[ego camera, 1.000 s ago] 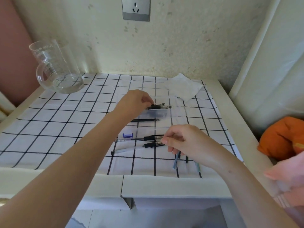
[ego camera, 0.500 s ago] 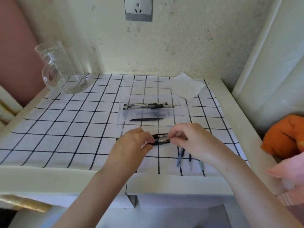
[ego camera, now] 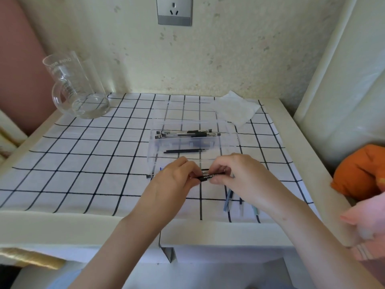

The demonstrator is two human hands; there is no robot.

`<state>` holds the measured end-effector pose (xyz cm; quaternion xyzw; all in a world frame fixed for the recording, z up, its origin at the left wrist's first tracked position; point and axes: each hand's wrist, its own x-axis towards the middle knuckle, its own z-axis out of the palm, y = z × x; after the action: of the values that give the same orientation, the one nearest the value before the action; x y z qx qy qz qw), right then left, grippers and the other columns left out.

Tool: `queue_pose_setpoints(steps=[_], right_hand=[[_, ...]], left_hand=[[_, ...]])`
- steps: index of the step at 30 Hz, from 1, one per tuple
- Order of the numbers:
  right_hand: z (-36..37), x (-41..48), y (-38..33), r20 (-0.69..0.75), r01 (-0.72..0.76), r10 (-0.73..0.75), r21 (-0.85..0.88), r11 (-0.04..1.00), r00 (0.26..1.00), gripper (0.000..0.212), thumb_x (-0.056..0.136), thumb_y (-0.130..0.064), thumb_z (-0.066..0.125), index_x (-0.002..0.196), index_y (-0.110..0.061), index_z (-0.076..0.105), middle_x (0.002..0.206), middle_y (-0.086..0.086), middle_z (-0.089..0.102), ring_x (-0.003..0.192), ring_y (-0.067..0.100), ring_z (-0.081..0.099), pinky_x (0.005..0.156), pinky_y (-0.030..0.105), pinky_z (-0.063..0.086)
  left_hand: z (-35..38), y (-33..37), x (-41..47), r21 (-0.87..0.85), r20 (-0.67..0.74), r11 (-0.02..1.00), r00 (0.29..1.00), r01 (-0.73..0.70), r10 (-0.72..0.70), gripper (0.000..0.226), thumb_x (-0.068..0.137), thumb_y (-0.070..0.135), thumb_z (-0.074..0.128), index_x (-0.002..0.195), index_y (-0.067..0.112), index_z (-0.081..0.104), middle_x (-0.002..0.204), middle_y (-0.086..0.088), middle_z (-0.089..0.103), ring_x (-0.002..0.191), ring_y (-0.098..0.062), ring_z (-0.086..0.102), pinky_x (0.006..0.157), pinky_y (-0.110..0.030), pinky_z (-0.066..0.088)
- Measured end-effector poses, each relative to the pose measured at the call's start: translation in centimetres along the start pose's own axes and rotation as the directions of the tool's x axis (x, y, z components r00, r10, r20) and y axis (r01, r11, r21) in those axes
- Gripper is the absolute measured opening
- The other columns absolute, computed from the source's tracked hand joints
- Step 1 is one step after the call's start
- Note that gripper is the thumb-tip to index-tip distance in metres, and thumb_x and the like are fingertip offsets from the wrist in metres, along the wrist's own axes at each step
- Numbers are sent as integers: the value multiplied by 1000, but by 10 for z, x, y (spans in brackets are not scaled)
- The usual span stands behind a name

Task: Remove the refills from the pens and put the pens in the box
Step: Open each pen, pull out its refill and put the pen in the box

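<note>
A black pen [ego camera: 206,177] lies crosswise just above the cloth, held at both ends. My left hand [ego camera: 174,180] pinches its left end and my right hand [ego camera: 239,176] pinches its right end. Behind them stands a clear plastic box [ego camera: 227,130] with two pens [ego camera: 187,134] at its back and a thin black refill [ego camera: 185,151] at its front. Another pen tip [ego camera: 149,176] pokes out left of my left hand; the rest is hidden. Bluish pens [ego camera: 228,200] lie under my right wrist.
A glass measuring jug [ego camera: 73,88] stands at the table's back left. A folded white tissue [ego camera: 235,110] lies at the back right. An orange cloth [ego camera: 360,174] and pink fabric [ego camera: 366,222] sit off the table's right edge. The checked cloth [ego camera: 83,159] covers the tabletop.
My left hand came back from the box to the front and took the pen's left end. Both hands now hold that pen together.
</note>
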<state>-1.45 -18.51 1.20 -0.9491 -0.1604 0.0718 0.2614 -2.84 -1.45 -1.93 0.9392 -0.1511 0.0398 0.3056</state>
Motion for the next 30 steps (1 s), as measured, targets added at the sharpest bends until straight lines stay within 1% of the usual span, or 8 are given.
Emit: queue_pose_setpoints(steps=[4, 9, 14, 17, 19, 24, 27, 30], right_hand=[[-3, -2, -3, -53, -2, 7, 90, 996, 999, 6, 88, -26, 62, 90, -23, 67, 79, -10, 68, 76, 10, 60, 65, 22, 43], [-1, 1, -3, -47, -26, 40, 269, 963, 998, 5, 85, -23, 67, 86, -21, 62, 72, -8, 69, 59, -2, 60, 55, 10, 41], [-4, 1, -3, -20, 4, 3, 355, 935, 1000, 4, 87, -18, 64, 85, -21, 62, 73, -5, 70, 61, -3, 61, 61, 10, 46], [-9, 1, -3, -36, 32, -18, 430, 902, 999, 4, 86, -13, 66, 85, -16, 63, 71, -1, 71, 62, 3, 63, 62, 13, 49], [-12, 2, -3, -52, 40, -17, 471, 881, 999, 5, 84, -11, 67, 83, -15, 64, 70, 1, 71, 63, 9, 65, 61, 14, 49], [-6, 2, 5, -85, -50, 81, 315, 948, 993, 6, 83, -22, 69, 81, -23, 64, 73, -5, 68, 63, 2, 59, 65, 18, 46], [0, -1, 7, 2, -105, 106, 169, 980, 994, 6, 82, -29, 69, 81, -24, 66, 75, -11, 61, 68, 2, 54, 65, 20, 44], [9, -1, 3, 70, -79, 72, 93, 993, 995, 10, 83, -30, 68, 86, -21, 67, 76, -12, 56, 66, 1, 49, 57, 15, 34]], left_hand=[[-2, 6, -6, -85, -9, 996, 1000, -18, 17, 16, 91, 25, 55, 106, 21, 58, 99, 11, 64, 94, -8, 60, 83, -31, 49], [-4, 6, -1, -190, -7, 981, 999, 36, -38, 7, 87, 30, 59, 93, 27, 61, 78, 14, 64, 70, -6, 57, 72, -35, 51], [-8, 9, -2, -172, -18, 984, 998, 53, -57, 5, 84, 40, 59, 86, 39, 56, 60, 16, 60, 53, -1, 49, 51, -19, 35], [-10, 11, -3, -91, -63, 994, 996, 63, -69, 10, 84, 50, 55, 90, 43, 58, 48, 15, 48, 54, 5, 48, 47, -13, 27], [-13, 11, -3, -57, -70, 996, 995, 67, -71, 18, 83, 54, 51, 95, 43, 60, 49, 17, 49, 53, 4, 47, 46, -13, 27], [-14, 4, -3, -50, 8, 987, 988, 153, -152, 22, 85, 49, 54, 101, 34, 47, 69, 15, 53, 58, -2, 51, 53, -19, 37], [-18, -3, -3, -117, -29, 973, 978, 201, -205, 17, 90, 34, 55, 100, 28, 42, 86, 11, 61, 78, -8, 60, 70, -29, 51], [-20, -7, -3, -168, -70, 965, 974, 200, -214, 13, 89, 27, 58, 96, 24, 47, 86, 11, 63, 76, -8, 60, 71, -27, 51]])
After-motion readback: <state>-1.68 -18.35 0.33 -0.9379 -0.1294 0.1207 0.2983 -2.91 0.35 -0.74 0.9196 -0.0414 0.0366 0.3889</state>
